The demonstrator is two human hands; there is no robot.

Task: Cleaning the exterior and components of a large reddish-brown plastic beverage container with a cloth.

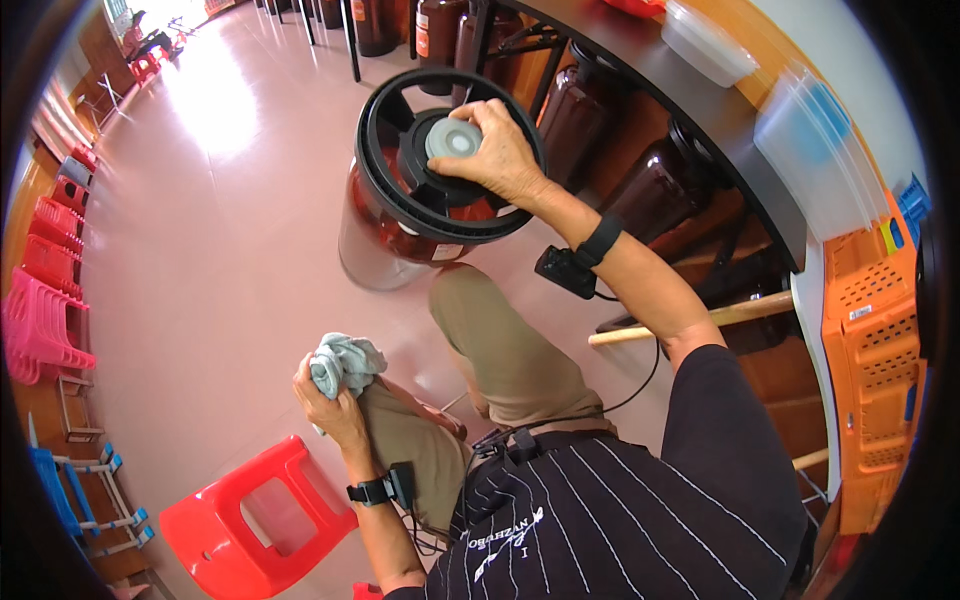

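A large transparent keg (379, 251) with a black ring-shaped top stands on the floor in front of me, reddish-brown inside its upper part. My right hand (499, 154) reaches over that top, thumb and fingers around a round grey-green cap (454, 140) at its centre. Whether the cap is seated or loose, I cannot tell. My left hand (328, 401) is closed on a crumpled pale blue-green cloth (343, 363) above my left knee, apart from the keg.
A red plastic stool (225, 517) lies at lower left. Stacked stools (46, 322) line the left wall. Dark brown kegs (652, 180) stand under the black table (712, 97) at right, near a wooden pole (742, 309) and orange crates (870, 360). A cable hangs by my right arm.
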